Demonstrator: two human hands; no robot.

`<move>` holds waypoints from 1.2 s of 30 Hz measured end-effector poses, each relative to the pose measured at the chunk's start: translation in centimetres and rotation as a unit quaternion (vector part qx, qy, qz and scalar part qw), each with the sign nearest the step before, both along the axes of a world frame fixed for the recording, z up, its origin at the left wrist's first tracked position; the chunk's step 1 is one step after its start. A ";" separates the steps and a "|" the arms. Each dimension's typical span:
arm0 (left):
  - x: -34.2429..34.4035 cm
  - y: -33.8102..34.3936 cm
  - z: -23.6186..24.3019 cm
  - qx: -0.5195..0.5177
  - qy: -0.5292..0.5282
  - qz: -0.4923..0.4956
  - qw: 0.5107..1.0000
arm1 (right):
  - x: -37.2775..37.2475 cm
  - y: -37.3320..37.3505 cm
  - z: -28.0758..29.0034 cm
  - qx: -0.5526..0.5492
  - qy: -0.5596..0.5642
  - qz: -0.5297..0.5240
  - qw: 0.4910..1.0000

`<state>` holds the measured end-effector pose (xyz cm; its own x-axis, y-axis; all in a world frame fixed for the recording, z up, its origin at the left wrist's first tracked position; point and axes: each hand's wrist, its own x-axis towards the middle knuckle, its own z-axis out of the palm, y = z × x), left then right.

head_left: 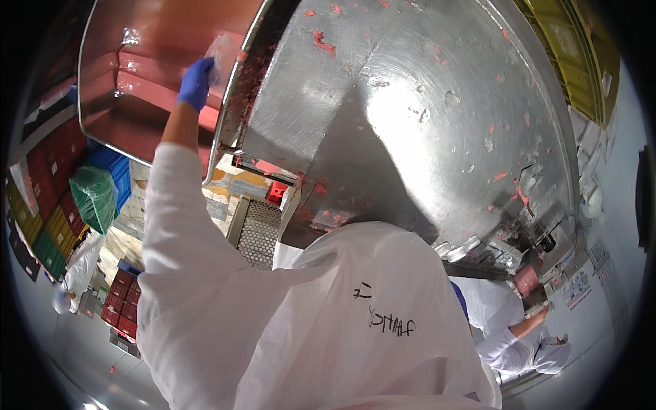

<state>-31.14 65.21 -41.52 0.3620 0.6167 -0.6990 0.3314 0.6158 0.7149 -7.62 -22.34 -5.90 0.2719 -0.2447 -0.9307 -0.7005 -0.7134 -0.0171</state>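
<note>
My left hand [196,85], in a blue glove, reaches over the rim of a deep metal tub [217,126] at the upper left. Its fingers are closed on a clear, limp piece of plastic [222,60], smeared with pink. Smooth pink material [147,92] shows inside the tub, below and beside the hand. To the right of the tub spreads a wide steel table [437,137] with scraps of pink paste [322,44] stuck to it. My right hand does not show.
Yellow crates [570,55] stand at the far right. A green bag [94,198] hangs by blue crates at left, near stacked red crates [123,301]. A perforated metal step [258,232] lies below the table. Another person [512,335] in white works at lower right.
</note>
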 end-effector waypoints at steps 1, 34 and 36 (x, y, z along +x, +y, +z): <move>-0.2 -0.5 1.2 0.017 0.000 0.030 0.999 | -0.4 0.4 -0.1 0.008 -0.007 -0.002 1.000; 3.4 -33.4 25.0 0.589 0.174 -0.227 0.756 | 0.1 7.4 13.1 0.453 -0.211 0.043 0.865; 6.1 -33.9 23.3 0.389 -0.052 -0.010 0.920 | 2.2 3.3 9.1 0.482 -0.176 0.062 0.856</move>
